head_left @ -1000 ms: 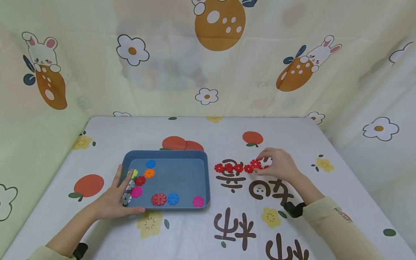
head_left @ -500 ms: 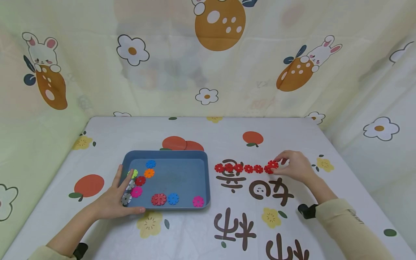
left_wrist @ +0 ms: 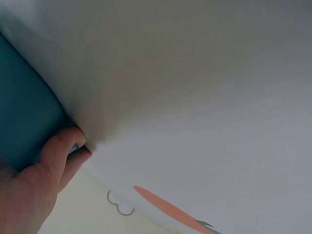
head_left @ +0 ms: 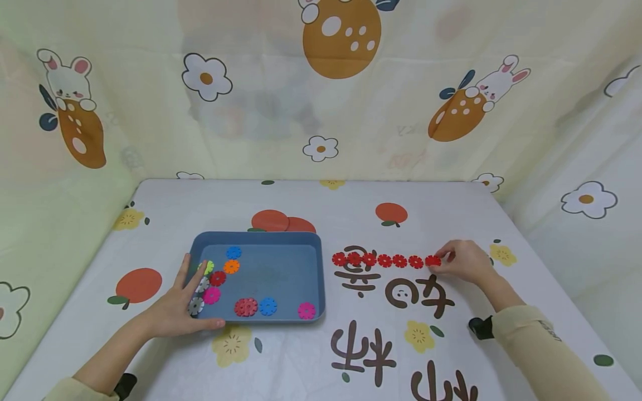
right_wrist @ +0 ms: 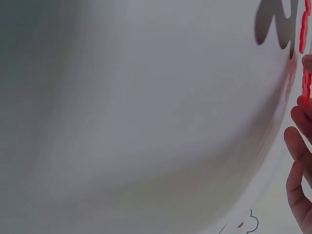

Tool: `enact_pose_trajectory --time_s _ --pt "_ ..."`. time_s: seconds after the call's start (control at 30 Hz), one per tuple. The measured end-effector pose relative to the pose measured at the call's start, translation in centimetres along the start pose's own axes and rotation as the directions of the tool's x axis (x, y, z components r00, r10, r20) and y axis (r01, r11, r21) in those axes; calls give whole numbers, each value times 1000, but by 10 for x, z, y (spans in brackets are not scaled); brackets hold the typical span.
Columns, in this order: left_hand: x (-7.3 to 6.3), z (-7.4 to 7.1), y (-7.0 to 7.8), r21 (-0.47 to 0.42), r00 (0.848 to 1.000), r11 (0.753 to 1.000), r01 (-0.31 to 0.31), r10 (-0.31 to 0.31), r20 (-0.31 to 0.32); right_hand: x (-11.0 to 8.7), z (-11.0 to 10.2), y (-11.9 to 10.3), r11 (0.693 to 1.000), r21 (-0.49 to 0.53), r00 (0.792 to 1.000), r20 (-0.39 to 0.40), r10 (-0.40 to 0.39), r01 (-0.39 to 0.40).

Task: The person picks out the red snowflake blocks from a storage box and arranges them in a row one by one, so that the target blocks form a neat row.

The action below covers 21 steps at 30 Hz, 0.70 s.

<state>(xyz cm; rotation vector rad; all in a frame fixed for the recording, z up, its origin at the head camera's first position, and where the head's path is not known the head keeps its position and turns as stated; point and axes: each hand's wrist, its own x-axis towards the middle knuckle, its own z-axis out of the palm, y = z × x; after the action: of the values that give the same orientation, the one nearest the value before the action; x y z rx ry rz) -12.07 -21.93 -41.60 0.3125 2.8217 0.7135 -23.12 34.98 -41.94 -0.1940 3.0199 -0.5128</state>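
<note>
Pinched between my right hand's [head_left: 463, 262] thumb and fingers is a red plastic snowflake disc [head_left: 433, 260], low over the cloth at the right end of a row of several red snowflake discs [head_left: 384, 261]. The right wrist view catches that pinched disc [right_wrist: 306, 87] only at its right edge. My left hand [head_left: 170, 312] rests spread at the near left corner of a blue-grey tray [head_left: 291, 262], thumb along the front rim and fingers over the left side. In the left wrist view, fingertips touch the tray's edge.
Inside the tray lie loose snowflake discs: blue [head_left: 268, 306], orange [head_left: 231, 267], pink [head_left: 307, 311], grey [head_left: 196, 306] and others, some partly behind the left hand. A printed white cloth [head_left: 281, 362] covers the table, with a patterned curtain [head_left: 261, 122] behind.
My right hand has moved right along the row and down with the red snowflake disc, now level with the row's end. The left hand and tray stay put.
</note>
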Motion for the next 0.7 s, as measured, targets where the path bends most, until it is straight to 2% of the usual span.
enact_pose_trajectory --time_s 0.37,0.7 --pt "0 -1 0 1 1000 1000 6 -6 8 1 1 8 1000 -4 999 45 20 -20" --pt "0 -1 0 -3 1000 1000 0 0 4 1 0 6 1000 -16 998 62 -11 12"
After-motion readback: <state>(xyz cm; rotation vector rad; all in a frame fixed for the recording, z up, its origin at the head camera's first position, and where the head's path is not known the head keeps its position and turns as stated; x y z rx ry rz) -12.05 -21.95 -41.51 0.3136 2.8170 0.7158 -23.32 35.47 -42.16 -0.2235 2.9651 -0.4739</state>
